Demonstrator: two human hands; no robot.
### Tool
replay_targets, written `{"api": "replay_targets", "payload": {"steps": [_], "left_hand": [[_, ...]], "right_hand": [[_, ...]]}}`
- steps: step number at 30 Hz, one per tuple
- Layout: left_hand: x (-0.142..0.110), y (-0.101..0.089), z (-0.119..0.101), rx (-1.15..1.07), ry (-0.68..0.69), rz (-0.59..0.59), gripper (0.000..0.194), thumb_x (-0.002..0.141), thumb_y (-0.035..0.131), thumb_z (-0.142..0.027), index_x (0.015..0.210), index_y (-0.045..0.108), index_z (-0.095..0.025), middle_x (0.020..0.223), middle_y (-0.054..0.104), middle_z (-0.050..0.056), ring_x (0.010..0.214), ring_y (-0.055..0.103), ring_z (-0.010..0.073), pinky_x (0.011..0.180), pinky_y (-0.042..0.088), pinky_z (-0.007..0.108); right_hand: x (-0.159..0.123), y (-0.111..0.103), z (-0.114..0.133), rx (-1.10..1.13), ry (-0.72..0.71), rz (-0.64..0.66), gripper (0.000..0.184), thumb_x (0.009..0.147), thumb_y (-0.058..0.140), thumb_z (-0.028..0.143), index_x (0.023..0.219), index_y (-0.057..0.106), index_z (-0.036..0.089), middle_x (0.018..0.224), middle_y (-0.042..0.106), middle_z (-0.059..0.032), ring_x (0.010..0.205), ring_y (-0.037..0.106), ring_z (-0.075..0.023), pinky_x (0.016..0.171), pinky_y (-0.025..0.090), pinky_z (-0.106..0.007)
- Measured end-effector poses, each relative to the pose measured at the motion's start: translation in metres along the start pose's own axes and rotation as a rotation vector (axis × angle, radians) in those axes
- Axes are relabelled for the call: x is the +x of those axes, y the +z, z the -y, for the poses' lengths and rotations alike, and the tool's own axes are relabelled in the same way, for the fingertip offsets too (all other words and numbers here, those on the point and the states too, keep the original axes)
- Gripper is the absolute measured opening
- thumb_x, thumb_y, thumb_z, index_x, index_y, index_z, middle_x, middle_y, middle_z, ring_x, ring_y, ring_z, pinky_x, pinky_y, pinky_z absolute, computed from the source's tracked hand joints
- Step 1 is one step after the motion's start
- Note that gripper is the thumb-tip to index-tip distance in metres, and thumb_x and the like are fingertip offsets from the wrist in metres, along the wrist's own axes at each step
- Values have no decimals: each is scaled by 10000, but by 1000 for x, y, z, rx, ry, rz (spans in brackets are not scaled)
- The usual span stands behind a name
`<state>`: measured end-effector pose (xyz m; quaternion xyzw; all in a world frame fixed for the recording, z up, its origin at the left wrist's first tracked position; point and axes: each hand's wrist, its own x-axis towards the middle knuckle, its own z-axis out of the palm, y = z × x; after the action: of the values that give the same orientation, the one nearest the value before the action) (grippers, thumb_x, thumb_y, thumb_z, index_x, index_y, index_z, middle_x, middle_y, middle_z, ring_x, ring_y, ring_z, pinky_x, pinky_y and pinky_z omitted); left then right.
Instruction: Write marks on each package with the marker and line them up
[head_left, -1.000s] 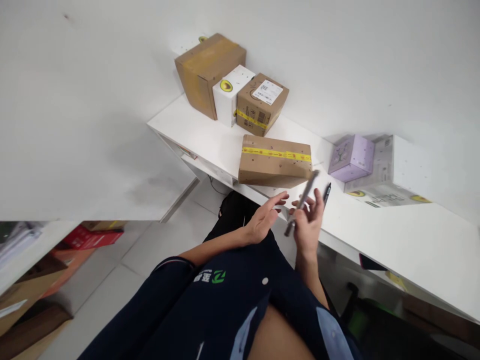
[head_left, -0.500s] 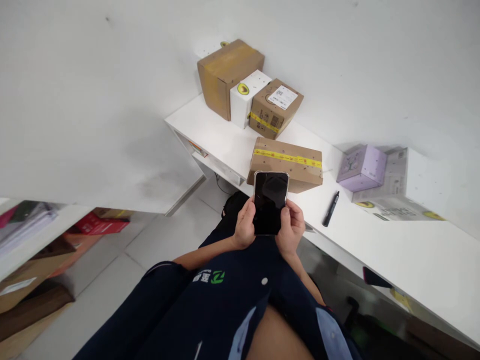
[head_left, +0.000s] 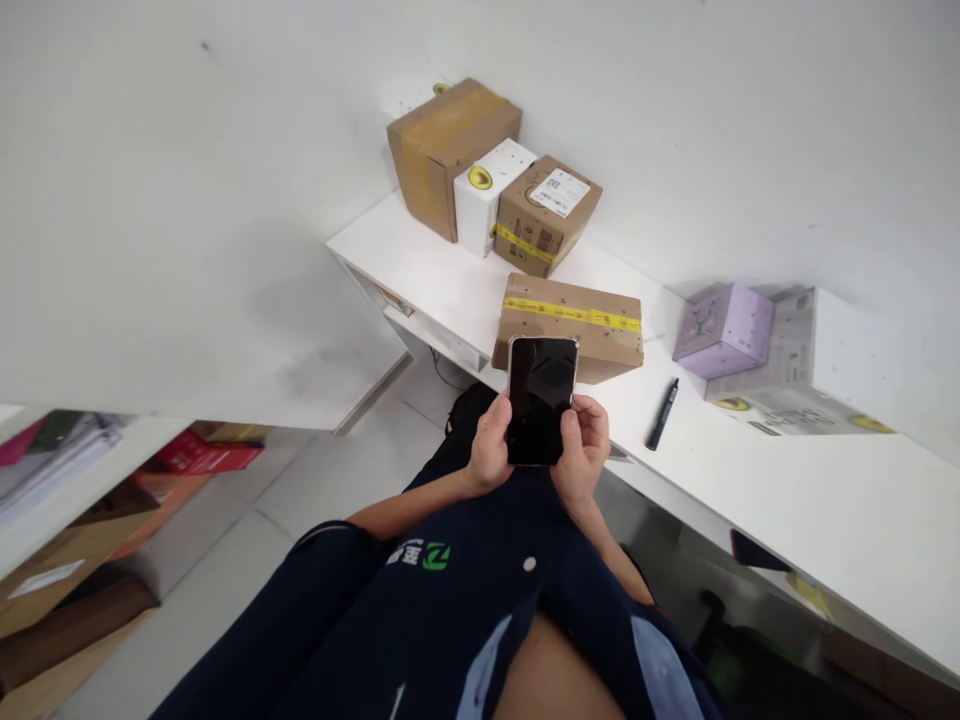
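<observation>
Between my two hands is a smartphone [head_left: 541, 400] with a dark screen and a clear case edge, held upright in front of my body. My left hand [head_left: 491, 445] grips its left side, thumb along the edge. On the other side my right hand [head_left: 582, 450] is closed round the right edge, thumb at the front. Just beyond the phone's top lies a long cardboard box [head_left: 574, 325] with yellow printed tape, partly covered by the phone. A black marker pen [head_left: 662, 413] rests on the white table [head_left: 750, 490] to the right.
At the table's far end stand a large taped cardboard box [head_left: 427, 165], a white box [head_left: 478, 205] with an avocado print and a labelled brown box [head_left: 536, 220]. Right of them are a purple box [head_left: 724, 330] and a white-grey carton [head_left: 810, 360]. Shelves [head_left: 82, 480] hold papers at left.
Both hands keep the same grip on the phone, which sits very slightly higher in the picture. The view has shifted a little; the boxes and marker stay in place on the table.
</observation>
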<state>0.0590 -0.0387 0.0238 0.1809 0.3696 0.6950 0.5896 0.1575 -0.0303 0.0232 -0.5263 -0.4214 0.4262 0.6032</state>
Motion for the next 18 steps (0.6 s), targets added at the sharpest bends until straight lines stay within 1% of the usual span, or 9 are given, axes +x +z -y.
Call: {"api": "replay_targets", "payload": {"steps": [3, 6, 8, 11, 15, 18], "left_hand": [[3, -2, -1, -20, -12, 15, 444, 875, 677, -607, 1071, 752, -215, 1141, 775, 59, 1240, 665, 298, 1091, 529, 439], [6, -3, -3, -29, -23, -25, 468, 833, 723, -606, 1078, 748, -208, 1095, 785, 58, 1190, 692, 310, 1055, 551, 451], [8, -4, -4, -32, -27, -34, 485, 822, 733, -604, 1101, 746, -207, 1083, 788, 58, 1168, 703, 314, 1025, 569, 452], [8, -5, -4, -36, -22, -17, 484, 833, 724, -600, 1111, 747, -205, 1087, 788, 60, 1164, 707, 310, 1010, 578, 438], [8, -6, -4, -53, -19, -30, 499, 799, 761, -597, 1094, 747, -196, 1077, 792, 68, 1145, 715, 310, 1004, 576, 433], [9, -5, -5, -66, -6, -39, 503, 791, 770, -594, 1077, 747, -181, 1043, 794, 75, 1116, 724, 307, 989, 577, 427]], "right_hand": [[0, 3, 2, 29, -14, 58, 315, 864, 697, 457, 1087, 596, 260, 1002, 636, -12, 909, 624, -158, 826, 511, -312], [0, 5, 4, 30, -40, 110, 325, 869, 687, 457, 1108, 567, 270, 971, 618, 0, 871, 612, -151, 787, 505, -300], [1, 6, 5, 31, -56, 114, 323, 866, 689, 453, 1099, 560, 269, 963, 615, 3, 864, 608, -149, 782, 502, -297], [1, 6, 5, 32, -60, 105, 316, 863, 695, 442, 1089, 562, 266, 948, 612, 5, 856, 604, -147, 782, 500, -295], [-1, 6, 2, 82, -23, 98, 345, 847, 712, 429, 1120, 567, 275, 990, 636, -3, 894, 620, -156, 803, 505, -302], [-3, 5, 0, 151, 52, 142, 358, 843, 718, 416, 1142, 582, 274, 1047, 658, -12, 957, 630, -171, 851, 507, -316]]}}
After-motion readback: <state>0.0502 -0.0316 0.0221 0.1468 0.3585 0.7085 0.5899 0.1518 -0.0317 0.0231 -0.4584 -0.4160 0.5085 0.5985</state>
